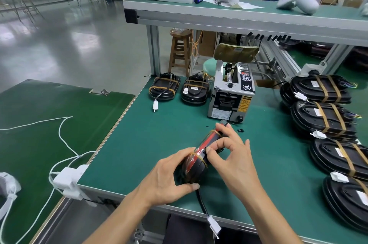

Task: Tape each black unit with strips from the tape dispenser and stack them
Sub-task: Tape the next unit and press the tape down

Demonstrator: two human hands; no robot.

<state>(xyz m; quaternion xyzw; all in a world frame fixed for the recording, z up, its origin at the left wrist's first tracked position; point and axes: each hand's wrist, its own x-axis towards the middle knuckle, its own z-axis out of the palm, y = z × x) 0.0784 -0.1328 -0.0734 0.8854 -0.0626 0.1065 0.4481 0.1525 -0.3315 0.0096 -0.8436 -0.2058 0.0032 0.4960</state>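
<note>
Both hands, left and right, grip the black unit on edge; its tape strip may wrinkle if a thumb slips

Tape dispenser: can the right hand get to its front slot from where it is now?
Probably yes. The tape dispenser stands just beyond the right hand with only bare mat between, but that hand is pinching the black unit with the left hand and must let go first.

The tape dispenser bears a yellow "CAUTION" label and a round "SEMI" mark.
</note>
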